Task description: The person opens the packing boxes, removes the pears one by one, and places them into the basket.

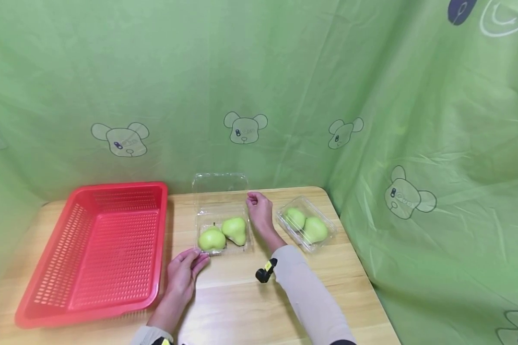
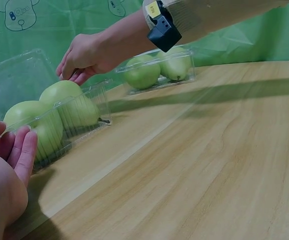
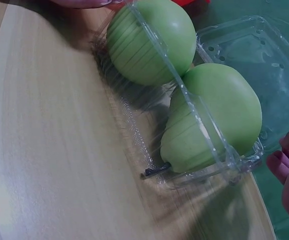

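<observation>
the open clear container is located on the desk, between the red basket and the closed container. its lid is tilted up at the far side; a rounded green fruit and a pear-shaped green fruit are seated inside. the plastic is judged light, thin and flexible, with slick walls that may buckle if squeezed; the fruit is judged firm and the heavier part of the load. hold should be taken at the rim or corners, with support beneath if lifted; the lid is best taken by its free edge. at the near left corner, the rim appears to be pinched by the left hand, its fingers set narrow. the fingers of the right hand are bent inward beside the lid's right edge; whether the lid is touched cannot be told.
</observation>
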A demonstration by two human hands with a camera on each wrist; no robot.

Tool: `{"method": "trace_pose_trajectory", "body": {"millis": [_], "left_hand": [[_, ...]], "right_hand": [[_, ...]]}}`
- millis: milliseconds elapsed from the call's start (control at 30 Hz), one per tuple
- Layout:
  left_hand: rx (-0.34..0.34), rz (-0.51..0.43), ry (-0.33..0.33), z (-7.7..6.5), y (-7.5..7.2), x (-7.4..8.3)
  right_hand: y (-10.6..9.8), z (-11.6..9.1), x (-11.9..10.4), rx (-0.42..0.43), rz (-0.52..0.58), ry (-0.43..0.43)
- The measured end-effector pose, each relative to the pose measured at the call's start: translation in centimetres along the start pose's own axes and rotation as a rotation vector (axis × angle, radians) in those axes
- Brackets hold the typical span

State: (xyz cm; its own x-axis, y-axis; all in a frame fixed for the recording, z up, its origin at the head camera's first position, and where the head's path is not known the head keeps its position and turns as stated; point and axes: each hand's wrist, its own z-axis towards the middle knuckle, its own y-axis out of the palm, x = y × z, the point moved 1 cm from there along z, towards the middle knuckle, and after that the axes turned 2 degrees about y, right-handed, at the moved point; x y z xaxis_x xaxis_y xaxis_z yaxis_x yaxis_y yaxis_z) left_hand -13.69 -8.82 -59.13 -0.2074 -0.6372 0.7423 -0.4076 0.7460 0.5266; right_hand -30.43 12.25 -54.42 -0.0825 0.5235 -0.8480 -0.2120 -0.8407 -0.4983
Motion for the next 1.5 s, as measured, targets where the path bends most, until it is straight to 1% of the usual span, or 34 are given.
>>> {"method": "trace_pose_trajectory", "body": {"millis": [200,333,567,833,1000,1267,1500], "left_hand": [[-0.006,0.003,-0.002,-0.2,0.0,-0.1],[-0.012,0.009,-0.002,-0.4,-0.1,-0.1],[-0.012,0.008,-0.006,-0.7,-0.2,-0.2],[-0.024,0.012,-0.003,-1.0,-0.4,-0.1],[-0.022,0.014,-0.008,-1.2,-0.4,-0.1],[-0.019,0.016,0.003,-1.5,-0.6,-0.2],[-0.014,0.004,-0.004,-1.5,-0.5,-0.3]], "right_hand": [[-0.1,-0.2,0.0,-0.010,-0.018,-0.008],[-0.1,-0.3,0.3,-0.037,-0.020,0.022],[0.0,-0.4,0.7,-0.048,-0.079,0.040],[-0.1,-0.6,0.8,-0.103,-0.048,0.128],[0.0,-0.6,1.0,-0.126,-0.061,0.174],[-0.1,-0.8,1.3,-0.126,-0.077,0.187],[-0.5,-1.0,1.1,-0.136,-0.077,0.206]]}}
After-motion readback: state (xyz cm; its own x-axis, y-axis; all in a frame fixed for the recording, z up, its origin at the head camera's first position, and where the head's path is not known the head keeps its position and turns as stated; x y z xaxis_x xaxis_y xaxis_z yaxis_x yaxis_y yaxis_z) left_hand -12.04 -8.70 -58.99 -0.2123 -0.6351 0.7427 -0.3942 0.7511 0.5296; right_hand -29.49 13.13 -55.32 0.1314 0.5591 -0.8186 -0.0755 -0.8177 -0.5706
